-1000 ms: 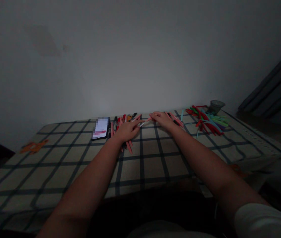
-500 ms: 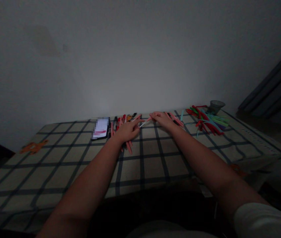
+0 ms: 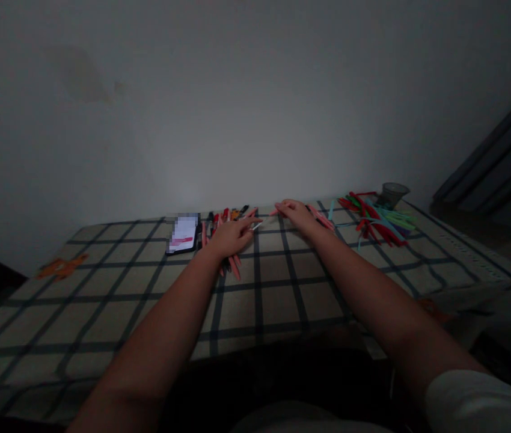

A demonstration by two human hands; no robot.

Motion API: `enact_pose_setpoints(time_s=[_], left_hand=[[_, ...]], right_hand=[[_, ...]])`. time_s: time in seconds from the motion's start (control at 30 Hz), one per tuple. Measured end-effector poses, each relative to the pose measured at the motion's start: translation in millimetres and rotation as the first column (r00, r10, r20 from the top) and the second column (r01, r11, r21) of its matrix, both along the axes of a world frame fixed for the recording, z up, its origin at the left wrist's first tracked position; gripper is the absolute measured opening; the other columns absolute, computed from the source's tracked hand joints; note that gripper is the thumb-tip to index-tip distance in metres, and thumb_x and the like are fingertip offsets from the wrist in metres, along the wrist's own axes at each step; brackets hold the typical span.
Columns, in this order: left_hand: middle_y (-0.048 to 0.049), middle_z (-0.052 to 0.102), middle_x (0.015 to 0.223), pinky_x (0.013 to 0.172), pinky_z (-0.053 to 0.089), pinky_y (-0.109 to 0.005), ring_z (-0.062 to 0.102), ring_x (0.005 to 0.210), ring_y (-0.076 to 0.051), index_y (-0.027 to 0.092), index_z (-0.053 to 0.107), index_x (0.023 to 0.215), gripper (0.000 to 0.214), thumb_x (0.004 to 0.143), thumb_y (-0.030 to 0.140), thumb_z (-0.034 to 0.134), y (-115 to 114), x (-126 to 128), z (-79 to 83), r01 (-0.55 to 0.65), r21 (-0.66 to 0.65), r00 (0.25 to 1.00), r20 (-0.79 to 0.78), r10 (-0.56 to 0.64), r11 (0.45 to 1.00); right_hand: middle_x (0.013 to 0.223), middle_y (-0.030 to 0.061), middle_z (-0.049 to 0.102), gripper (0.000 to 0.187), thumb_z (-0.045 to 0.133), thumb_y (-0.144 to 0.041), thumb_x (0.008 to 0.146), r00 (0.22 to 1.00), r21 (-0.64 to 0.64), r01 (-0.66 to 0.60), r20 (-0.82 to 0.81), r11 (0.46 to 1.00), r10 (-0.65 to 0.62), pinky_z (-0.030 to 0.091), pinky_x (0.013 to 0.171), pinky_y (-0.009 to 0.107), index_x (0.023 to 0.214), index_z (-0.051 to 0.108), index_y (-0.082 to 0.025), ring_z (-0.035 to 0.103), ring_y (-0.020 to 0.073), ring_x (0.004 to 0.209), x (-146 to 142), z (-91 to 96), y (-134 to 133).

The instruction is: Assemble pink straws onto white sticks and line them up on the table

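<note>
My left hand (image 3: 234, 237) rests over a pile of pink, red and black pen-like sticks (image 3: 236, 268), its fingers closed on a slim white stick (image 3: 257, 226). The stick's free end points up and right. Across from it, my right hand (image 3: 295, 213) pinches a slim pink pen-like piece (image 3: 274, 212) whose tip pokes out leftward. A small gap lies between the white stick and the pink piece; something thin and faint may span it. More pink and black sticks (image 3: 322, 218) lie beside my right hand, partly hidden by it.
A phone (image 3: 183, 233) with a lit screen lies left of the pile. Red, green and blue strips (image 3: 377, 222) are heaped at the right, next to a dark cup (image 3: 393, 193). A checked cloth (image 3: 147, 325) covers the table, which backs onto a wall (image 3: 255, 108).
My right hand has shifted slightly right and up with the pink piece, widening the space from the white stick. My left hand stays almost where it was.
</note>
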State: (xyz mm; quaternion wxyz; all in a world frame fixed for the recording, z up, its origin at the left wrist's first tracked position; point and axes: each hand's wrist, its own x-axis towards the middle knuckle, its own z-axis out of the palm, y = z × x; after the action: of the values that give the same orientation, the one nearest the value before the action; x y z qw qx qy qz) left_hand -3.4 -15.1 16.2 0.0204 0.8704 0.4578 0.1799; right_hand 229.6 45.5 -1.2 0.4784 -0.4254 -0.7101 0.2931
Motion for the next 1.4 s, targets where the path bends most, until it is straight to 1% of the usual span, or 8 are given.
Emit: enact_pose_setpoints(time_s=[0.17, 0.3, 0.4, 0.77, 0.87, 1.0, 1.17, 1.4], left_hand=[[-0.0039, 0.071, 0.091, 0.086, 0.043, -0.04, 0.063, 0.082, -0.023, 0.027, 0.052, 0.134, 0.047, 0.088, 0.03, 0.042, 1, -2, 1.6, -0.055, 0.014, 0.998, -0.014, 0.055, 0.998], [-0.0055, 0.07, 0.095, 0.086, 0.043, -0.04, 0.063, 0.086, -0.024, 0.026, 0.052, 0.134, 0.047, 0.088, 0.031, 0.042, 3, -3, 1.0, -0.063, 0.018, 0.997, -0.033, 0.064, 0.998], [-0.0057, 0.07, 0.095, 0.086, 0.043, -0.041, 0.063, 0.087, -0.024, 0.027, 0.052, 0.134, 0.046, 0.089, 0.031, 0.042, 3, -3, 0.9, -0.069, 0.019, 0.996, -0.05, 0.069, 0.997], [-0.0028, 0.07, 0.092, 0.088, 0.043, -0.039, 0.064, 0.086, -0.022, 0.028, 0.054, 0.131, 0.046, 0.087, 0.03, 0.042, 3, -1, -2.1, -0.019, -0.011, 0.999, -0.043, 0.018, 1.0], [-0.0025, 0.07, 0.091, 0.09, 0.042, -0.041, 0.064, 0.086, -0.022, 0.028, 0.056, 0.13, 0.045, 0.087, 0.031, 0.041, 4, -1, -4.2, -0.015, -0.003, 0.998, -0.056, 0.014, 1.0], [-0.0032, 0.07, 0.089, 0.085, 0.044, -0.037, 0.064, 0.083, -0.021, 0.027, 0.056, 0.129, 0.046, 0.087, 0.03, 0.041, 5, 0, -5.1, -0.018, -0.02, 0.997, -0.071, 0.017, 1.0], [-0.0034, 0.071, 0.091, 0.081, 0.045, -0.035, 0.064, 0.083, -0.02, 0.028, 0.057, 0.129, 0.045, 0.086, 0.029, 0.042, 5, 1, -6.1, -0.018, -0.026, 0.997, -0.075, 0.016, 1.0], [-0.0045, 0.07, 0.094, 0.085, 0.045, -0.039, 0.064, 0.088, -0.024, 0.029, 0.058, 0.128, 0.044, 0.086, 0.032, 0.044, 5, -2, -3.0, -0.054, -0.012, 0.995, -0.086, 0.053, 0.998]], right_hand=[[0.08, 0.0036, 0.063, 0.037, 0.055, -0.052, 0.082, 0.959, 0.099, 0.097, 0.258, 0.99, -0.119, 0.037, 0.07, 0.027, 0.083, 0.066, -0.017, 0.053, 0.0161, 0.075, 6, -5.0, 4], [0.088, 0.0081, 0.065, 0.034, 0.061, -0.051, 0.082, 0.798, 0.219, -0.02, 0.591, 0.976, -0.116, 0.036, 0.077, 0.03, 0.085, 0.073, -0.019, 0.055, 0.0199, 0.086, 6, -6.4, -3], [0.093, 0.0103, 0.065, 0.04, 0.058, -0.057, 0.082, 0.701, 0.214, -0.038, 0.702, 0.976, -0.126, 0.035, 0.083, 0.034, 0.088, 0.075, -0.021, 0.055, 0.0231, 0.093, 5, -8.0, -7], [0.095, 0.0172, 0.067, 0.051, 0.052, -0.063, 0.083, 0.604, 0.271, 0.147, 0.737, 0.951, -0.304, 0.032, 0.088, 0.045, 0.087, 0.077, -0.019, 0.052, 0.0316, 0.097, 8, -9.1, -2], [0.104, 0.0148, 0.065, 0.04, 0.054, -0.052, 0.087, 0.65, 0.28, 0.049, 0.72, 0.959, -0.243, 0.032, 0.091, 0.042, 0.098, 0.075, -0.02, 0.05, 0.0297, 0.104, 7, -6.6, -5], [0.108, 0.0086, 0.063, 0.029, 0.053, -0.036, 0.09, 0.777, 0.29, -0.206, 0.629, 0.935, -0.024, 0.033, 0.092, 0.035, 0.11, 0.069, -0.022, 0.049, 0.0218, 0.105, -1, -2.6, -11], [0.102, 0.0063, 0.063, 0.023, 0.055, -0.035, 0.089, 0.757, 0.268, -0.28, 0.652, 0.922, 0.041, 0.033, 0.091, 0.034, 0.1, 0.071, -0.023, 0.049, 0.0214, 0.102, -6, -0.3, -12], [0.104, 0.0113, 0.063, 0.024, 0.056, -0.038, 0.087, 0.622, 0.255, -0.037, 0.763, 0.966, -0.178, 0.031, 0.087, 0.039, 0.091, 0.074, -0.021, 0.048, 0.0273, 0.103, 6, -1.8, -9]])
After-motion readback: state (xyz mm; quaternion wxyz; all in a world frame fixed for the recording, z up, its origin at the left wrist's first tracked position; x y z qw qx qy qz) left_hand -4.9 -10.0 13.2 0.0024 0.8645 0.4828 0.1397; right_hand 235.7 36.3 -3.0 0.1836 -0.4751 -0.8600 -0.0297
